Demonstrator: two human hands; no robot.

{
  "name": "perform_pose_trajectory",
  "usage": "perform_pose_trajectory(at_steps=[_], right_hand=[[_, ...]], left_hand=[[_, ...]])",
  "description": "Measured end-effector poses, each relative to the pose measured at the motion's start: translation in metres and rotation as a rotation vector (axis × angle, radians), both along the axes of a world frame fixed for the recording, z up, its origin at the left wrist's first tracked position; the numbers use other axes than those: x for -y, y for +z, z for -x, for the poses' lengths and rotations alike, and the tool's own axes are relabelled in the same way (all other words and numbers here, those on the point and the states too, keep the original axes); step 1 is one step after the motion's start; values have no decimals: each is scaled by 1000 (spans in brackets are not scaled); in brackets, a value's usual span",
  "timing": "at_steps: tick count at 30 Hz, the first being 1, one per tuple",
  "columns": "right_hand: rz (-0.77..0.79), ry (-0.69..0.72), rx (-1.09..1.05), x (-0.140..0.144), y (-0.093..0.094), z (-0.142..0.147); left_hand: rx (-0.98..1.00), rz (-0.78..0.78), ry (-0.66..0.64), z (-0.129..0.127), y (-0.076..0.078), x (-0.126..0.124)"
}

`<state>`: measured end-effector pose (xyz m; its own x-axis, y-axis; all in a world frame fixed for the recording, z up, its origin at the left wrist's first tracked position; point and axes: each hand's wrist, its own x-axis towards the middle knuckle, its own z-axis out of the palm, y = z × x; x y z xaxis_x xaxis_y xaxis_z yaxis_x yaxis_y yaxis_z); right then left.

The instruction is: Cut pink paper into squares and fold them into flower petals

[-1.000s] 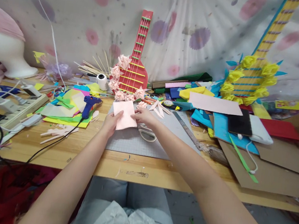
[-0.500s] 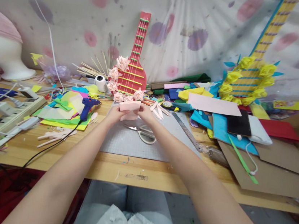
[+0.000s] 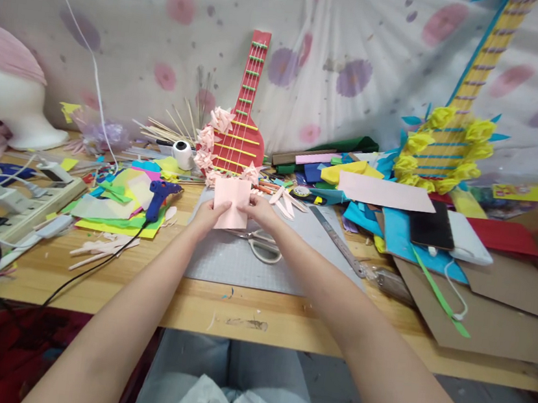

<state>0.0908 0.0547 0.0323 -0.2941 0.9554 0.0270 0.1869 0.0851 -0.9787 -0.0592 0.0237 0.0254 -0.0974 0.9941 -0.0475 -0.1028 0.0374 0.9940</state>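
Note:
A pale pink piece of paper [image 3: 232, 197], opened out with a faint crease down its middle, is held up above the grey cutting mat [image 3: 221, 267]. My left hand [image 3: 208, 215] pinches its left side, thumb on the near face. On the right edge, my right hand [image 3: 258, 212] grips it the same way. Under the hands lie scissors [image 3: 266, 248], partly hidden by the paper. Just behind stands a red paper lute-like instrument [image 3: 240, 139] with pink paper flowers [image 3: 207, 136] along its left and lower rim. Pink paper strips [image 3: 285, 200] rest to the right.
A blue glue gun [image 3: 157, 199] lies on coloured sheets at left, near a power strip [image 3: 17, 216]. A metal ruler [image 3: 335, 239] crosses the mat's right side. Cardboard [image 3: 469, 324], a black phone [image 3: 434, 223] and a yellow instrument [image 3: 445, 148] are at right.
The pink paper was folded over and tilted between my hands. Now it is spread flat and faces me, with both thumbs on its near face. The view has shifted slightly.

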Motion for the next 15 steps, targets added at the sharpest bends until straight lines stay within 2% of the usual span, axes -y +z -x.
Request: perform_pose_trajectory(at_steps=[3, 5, 8, 11, 12, 15], right_hand=[[22, 10, -14, 9, 6, 0], [14, -7, 64, 14, 10, -8], [-81, 45, 434, 24, 16, -32], [-157, 247, 859, 39, 22, -58], [-176, 309, 953, 44, 24, -62], [-244, 337, 1168, 58, 26, -62]], left_hand=[[141, 44, 48, -1, -6, 5], [276, 76, 99, 3, -10, 9], [462, 106, 149, 15, -12, 16], [571, 130, 192, 29, -10, 24], [600, 141, 204, 33, -8, 26], [712, 171, 204, 38, -3, 31]])
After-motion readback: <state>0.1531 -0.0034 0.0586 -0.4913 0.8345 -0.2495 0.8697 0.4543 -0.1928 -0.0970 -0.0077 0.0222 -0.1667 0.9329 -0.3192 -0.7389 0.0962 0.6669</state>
